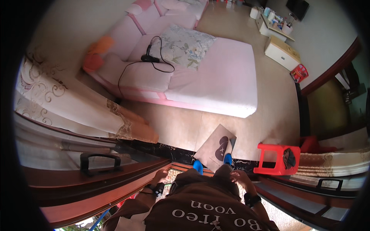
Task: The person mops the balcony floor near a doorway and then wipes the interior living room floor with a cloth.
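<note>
I stand in a doorway and look down my brown shirt at my blue shoes, which are at the edge of a grey mat with a dark heart shape. My left hand hangs low beside the edge of a dark wooden sliding door; whether it touches the wood or how its fingers lie is unclear. My right hand hangs by my hip with loosely bent fingers and holds nothing. Each wrist carries a dark band.
A red plastic stool stands right of the mat. Ahead is a pink sofa bed with a floral pillow and a black hair dryer with cord. Curtains hang left. White cabinets line the far wall.
</note>
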{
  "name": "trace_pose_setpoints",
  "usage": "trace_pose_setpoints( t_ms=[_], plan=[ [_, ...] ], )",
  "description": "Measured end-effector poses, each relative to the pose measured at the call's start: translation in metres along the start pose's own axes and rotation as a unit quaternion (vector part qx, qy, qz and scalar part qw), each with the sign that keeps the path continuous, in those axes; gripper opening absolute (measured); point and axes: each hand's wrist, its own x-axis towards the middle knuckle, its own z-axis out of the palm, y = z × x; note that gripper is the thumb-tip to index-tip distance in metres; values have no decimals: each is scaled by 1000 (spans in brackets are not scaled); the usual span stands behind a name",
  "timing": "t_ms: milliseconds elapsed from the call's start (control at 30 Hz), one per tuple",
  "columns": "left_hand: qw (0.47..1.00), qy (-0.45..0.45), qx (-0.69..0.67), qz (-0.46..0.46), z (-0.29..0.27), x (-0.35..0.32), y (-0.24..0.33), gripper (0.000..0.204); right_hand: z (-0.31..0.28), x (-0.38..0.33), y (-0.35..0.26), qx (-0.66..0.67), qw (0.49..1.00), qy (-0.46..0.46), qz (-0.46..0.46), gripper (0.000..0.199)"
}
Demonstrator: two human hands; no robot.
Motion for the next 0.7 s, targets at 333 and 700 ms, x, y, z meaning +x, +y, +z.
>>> trace_pose_setpoints(
  t_ms=[333, 700],
  plan=[
    [987, 29, 156, -24, 71, 23, 74, 15, -14, 2, 11, 20, 998, 54, 9, 22],
    [954, 167, 228, -96, 58, 15, 39, 15, -62, 13, -3, -30, 999, 16, -14, 21]
  ],
)
